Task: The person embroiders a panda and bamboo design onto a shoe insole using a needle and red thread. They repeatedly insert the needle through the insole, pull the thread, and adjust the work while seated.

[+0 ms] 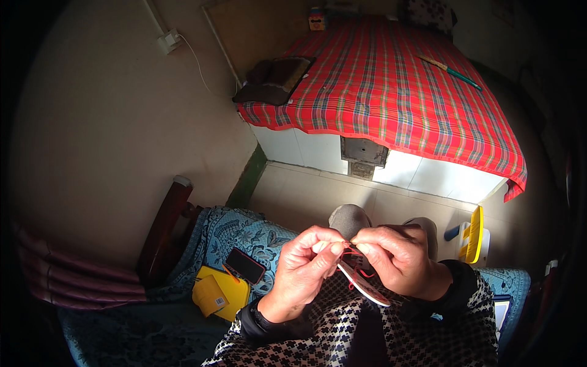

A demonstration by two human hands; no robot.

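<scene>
Above my lap, my left hand and my right hand meet with thumbs and forefingers pinched together. Between the fingertips runs a thin red thread, with loops of it hanging down. Just beneath hangs a flat, narrow piece with a pale edge and reddish patterning, which looks like a shoe insole. Its upper end lies against the fingers of my left hand, and part of it is hidden there. Whether a needle is in the fingers is too small to tell.
On the blue patterned cover at my left lie a dark phone and a yellow folder with a yellow packet. Ahead stands a bed with a red plaid cover. A yellow-edged object is at the right.
</scene>
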